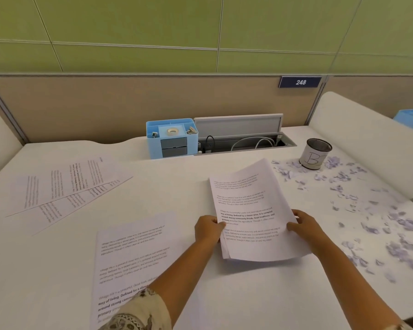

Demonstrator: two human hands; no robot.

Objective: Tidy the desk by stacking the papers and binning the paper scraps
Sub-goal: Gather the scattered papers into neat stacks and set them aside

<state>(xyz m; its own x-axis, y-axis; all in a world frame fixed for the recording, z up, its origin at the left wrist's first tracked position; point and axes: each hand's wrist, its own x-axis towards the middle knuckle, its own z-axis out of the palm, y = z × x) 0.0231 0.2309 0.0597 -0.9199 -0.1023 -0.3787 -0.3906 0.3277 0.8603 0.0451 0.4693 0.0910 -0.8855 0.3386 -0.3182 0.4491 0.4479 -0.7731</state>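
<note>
A small stack of printed papers [248,203] is held just above the white desk [177,182] at centre right. My left hand [208,231] grips its left edge and my right hand [304,226] grips its right edge. One printed sheet [129,253] lies flat near the front, partly under my left forearm. Two more overlapping sheets [65,186] lie at the far left. Many small lilac paper scraps [372,210] are strewn over the right side of the desk. A mesh cup-shaped bin [315,153] with a white label stands upright among them at the back right.
A blue desk organiser [172,139] with tape in it stands at the back centre. Beside it is an open cable tray [243,141] with its lid raised and wires inside. Beige partitions close off the back. White padded dividers [367,148] flank the desk.
</note>
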